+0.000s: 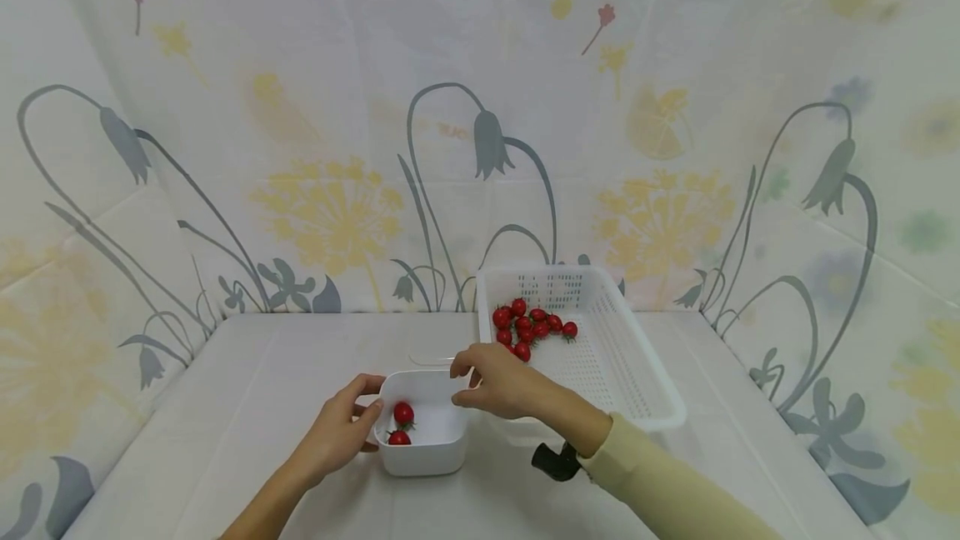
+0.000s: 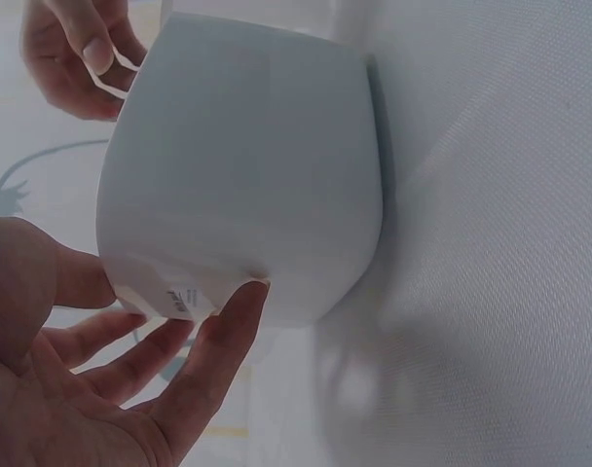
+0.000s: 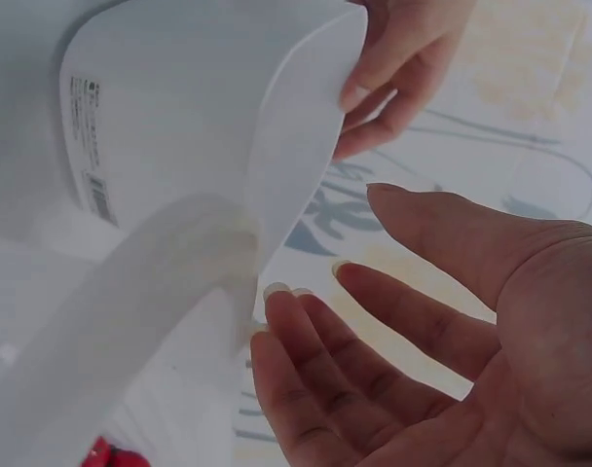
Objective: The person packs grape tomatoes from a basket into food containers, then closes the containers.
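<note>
A small white box (image 1: 423, 461) with rounded corners stands on the table and holds two cherry tomatoes (image 1: 403, 414). My left hand (image 1: 337, 432) grips its left side, the thumb at the rim and other fingers against the outer wall (image 2: 240, 175). Over the box's right rim is my right hand (image 1: 498, 382), its fingers loosely bent. Nothing lies between those fingers in the right wrist view, where the palm (image 3: 559, 341) faces the camera. Several more cherry tomatoes (image 1: 522, 324) lie at the left of a white slotted basket (image 1: 652, 365), behind and right of the box.
A white cloth covers the table (image 1: 262, 382). Behind it hangs a flower-printed curtain (image 1: 480, 215), which also runs along both sides. A black device (image 1: 555, 462) sits under the right wrist. The basket's near left corner is partly hidden by the right arm.
</note>
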A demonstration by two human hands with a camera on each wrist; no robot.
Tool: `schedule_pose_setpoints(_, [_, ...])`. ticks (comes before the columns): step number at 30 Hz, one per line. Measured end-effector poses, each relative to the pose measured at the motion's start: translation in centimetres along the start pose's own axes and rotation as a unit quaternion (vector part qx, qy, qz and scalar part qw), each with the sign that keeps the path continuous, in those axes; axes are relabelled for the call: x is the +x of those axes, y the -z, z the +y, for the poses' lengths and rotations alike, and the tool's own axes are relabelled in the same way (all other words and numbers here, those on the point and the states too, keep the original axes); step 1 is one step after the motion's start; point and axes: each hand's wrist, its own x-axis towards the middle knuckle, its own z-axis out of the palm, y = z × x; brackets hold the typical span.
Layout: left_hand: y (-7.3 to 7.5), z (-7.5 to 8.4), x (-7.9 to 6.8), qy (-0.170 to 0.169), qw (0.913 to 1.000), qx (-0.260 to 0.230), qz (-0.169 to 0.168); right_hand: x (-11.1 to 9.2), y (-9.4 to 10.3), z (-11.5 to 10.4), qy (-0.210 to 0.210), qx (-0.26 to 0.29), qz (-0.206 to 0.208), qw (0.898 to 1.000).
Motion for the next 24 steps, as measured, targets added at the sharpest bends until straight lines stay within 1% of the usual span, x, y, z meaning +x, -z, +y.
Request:
schedule_pose_setpoints(11, [0.0, 0.0, 0.0, 0.005, 1.0, 0.002, 0.004, -1.4, 2.3, 0.9, 0.005, -0.01, 0.01, 1.0])
schedule_pose_setpoints(18, [-0.1, -0.1, -0.1, 0.009, 0.9999, -0.005, 0.005, -2.0, 3.8, 1.9, 0.015, -0.019, 0.034, 0.999])
schedule_pose_setpoints(24, [0.0, -0.2, 0.0, 0.009, 0.9999, -0.004, 0.005, -2.2, 5.0, 2.9, 0.002, -0.015, 0.051, 0.999])
